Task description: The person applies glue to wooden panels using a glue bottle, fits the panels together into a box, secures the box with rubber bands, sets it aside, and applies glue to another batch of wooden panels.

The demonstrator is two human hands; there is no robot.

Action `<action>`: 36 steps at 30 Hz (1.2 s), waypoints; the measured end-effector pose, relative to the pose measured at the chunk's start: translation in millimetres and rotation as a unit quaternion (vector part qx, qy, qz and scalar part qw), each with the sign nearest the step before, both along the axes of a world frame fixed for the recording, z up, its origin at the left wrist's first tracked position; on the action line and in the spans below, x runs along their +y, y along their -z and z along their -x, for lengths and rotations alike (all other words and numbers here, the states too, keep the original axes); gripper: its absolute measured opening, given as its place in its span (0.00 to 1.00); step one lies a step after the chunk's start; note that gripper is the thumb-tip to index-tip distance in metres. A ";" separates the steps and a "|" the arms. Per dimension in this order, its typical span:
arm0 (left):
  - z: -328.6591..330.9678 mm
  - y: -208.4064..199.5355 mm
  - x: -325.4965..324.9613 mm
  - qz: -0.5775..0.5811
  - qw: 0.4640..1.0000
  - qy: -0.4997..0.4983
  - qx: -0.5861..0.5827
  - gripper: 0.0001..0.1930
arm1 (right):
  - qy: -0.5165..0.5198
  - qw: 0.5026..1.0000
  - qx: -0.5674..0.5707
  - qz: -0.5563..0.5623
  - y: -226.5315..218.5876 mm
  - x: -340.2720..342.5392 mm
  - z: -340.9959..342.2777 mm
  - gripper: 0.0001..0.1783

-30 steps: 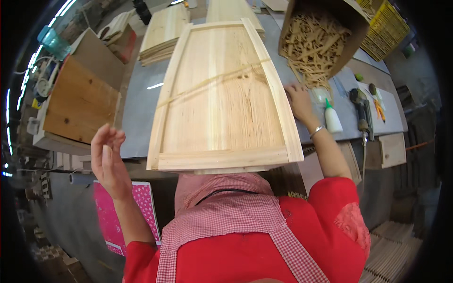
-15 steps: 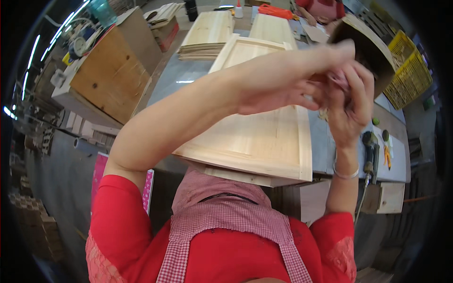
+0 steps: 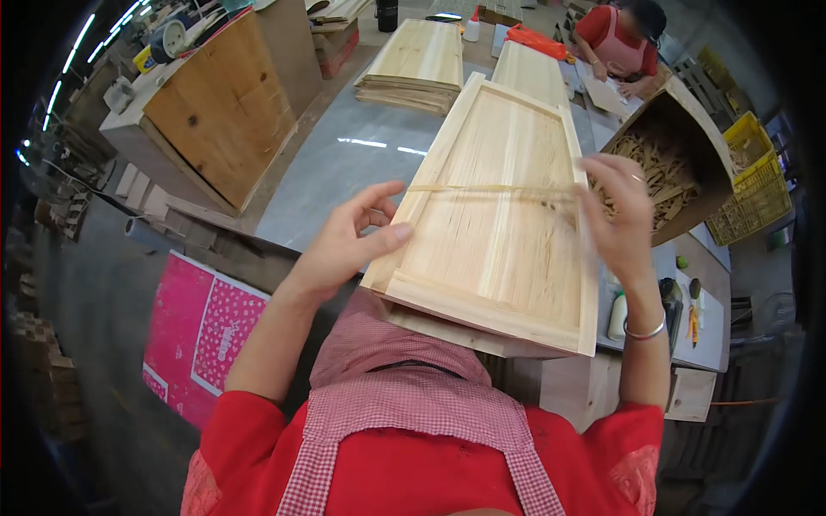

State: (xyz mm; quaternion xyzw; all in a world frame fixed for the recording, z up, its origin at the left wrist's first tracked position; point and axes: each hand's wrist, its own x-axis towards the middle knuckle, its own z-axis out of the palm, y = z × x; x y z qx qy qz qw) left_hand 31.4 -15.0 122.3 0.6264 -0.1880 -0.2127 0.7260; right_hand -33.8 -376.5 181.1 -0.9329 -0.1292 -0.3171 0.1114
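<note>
The framed pine panel lies between the two hands, tilted, its near edge jutting toward the apron below the fingers. The left hand is loosely curled with thumb and fingers apart, nothing between them, the thumb tip at the panel's left rail. The right hand is bent at the right rail, its fingertips blurred; whether they pinch anything I cannot tell. A tan band runs across the panel from near the left fingertips toward the right ones. Crowding the right fingers on their outer side is an open carton heaped with tan strips, with a yellow plastic crate past it. Nearer the body than the right fingers, a white bottle stands partly behind the forearm, and a dark hand tool lies beyond that forearm. Ahead of the left fingers sits a stack of pine boards; a second stack lies past the panel's far end, below an orange-red bag. Farther ahead of the right fingers, a co-worker bends over the work surface. Well left of the left fingers stands a big wooden box; below them is a pink package.
</note>
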 end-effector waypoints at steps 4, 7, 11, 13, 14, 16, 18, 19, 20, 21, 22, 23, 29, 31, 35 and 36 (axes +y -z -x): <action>-2.6 5.1 -5.2 0.000 1.000 0.013 -0.001 0.34 | -0.205 0.964 0.094 0.143 -15.9 89.9 -48.6 0.10; -2.6 7.0 -6.7 -0.009 1.000 0.003 -0.017 0.33 | -0.177 0.940 0.184 0.228 -14.0 103.6 -85.0 0.07; 2.5 4.9 -9.9 0.062 0.998 0.004 0.026 0.34 | -0.042 0.970 0.141 0.194 -22.1 79.4 -152.7 0.09; 5.9 0.2 -10.6 0.046 0.998 -0.011 0.038 0.35 | -0.017 0.974 0.159 0.158 -23.6 57.5 -166.1 0.12; 7.4 -2.3 -10.8 0.038 0.998 -0.032 0.028 0.35 | -0.086 0.967 0.195 0.140 -20.0 45.9 -164.3 0.14; 9.0 -6.9 -11.3 0.019 0.999 -0.026 0.012 0.37 | -0.182 0.970 0.126 0.104 -8.4 25.2 -160.6 0.17; 10.1 -9.3 -14.4 0.030 0.999 -0.032 0.029 0.37 | -0.159 0.985 0.060 -0.030 -8.6 -25.1 -150.8 0.16; 10.6 -10.2 -16.2 0.024 0.999 -0.037 0.023 0.38 | -0.087 0.996 0.024 -0.026 -6.6 -53.9 -145.9 0.15; 11.6 -11.3 -17.4 0.016 0.999 -0.036 0.028 0.38 | 0.022 0.998 0.048 -0.024 3.9 -82.2 -135.8 0.15; 11.6 -12.1 -19.0 0.001 0.999 -0.049 0.021 0.39 | 0.087 0.995 0.039 -0.012 17.1 -111.1 -126.0 0.15; 11.4 -12.8 -20.4 -0.016 0.998 -0.067 0.014 0.40 | 0.159 0.985 0.067 0.004 39.6 -135.4 -114.5 0.15; 12.1 -13.0 -21.6 -0.018 0.998 -0.055 0.015 0.40 | 0.247 0.962 0.113 0.020 68.1 -154.9 -102.7 0.15; 8.0 -11.3 -25.7 -0.039 0.996 -0.078 -0.013 0.44 | 0.419 0.868 0.267 -0.031 217.7 -203.8 -55.9 0.16; 7.0 -9.2 -25.3 -0.038 0.996 -0.083 -0.013 0.45 | 0.451 0.859 0.241 -0.035 229.6 -205.1 -56.0 0.15; 5.2 -4.8 -18.6 -0.039 0.997 -0.066 -0.023 0.43 | 0.431 0.870 0.229 -0.071 190.0 -207.9 -56.1 0.14; 3.5 -5.3 -16.1 -0.036 0.997 -0.069 -0.022 0.43 | 0.399 0.881 0.230 -0.111 171.5 -205.8 -54.8 0.15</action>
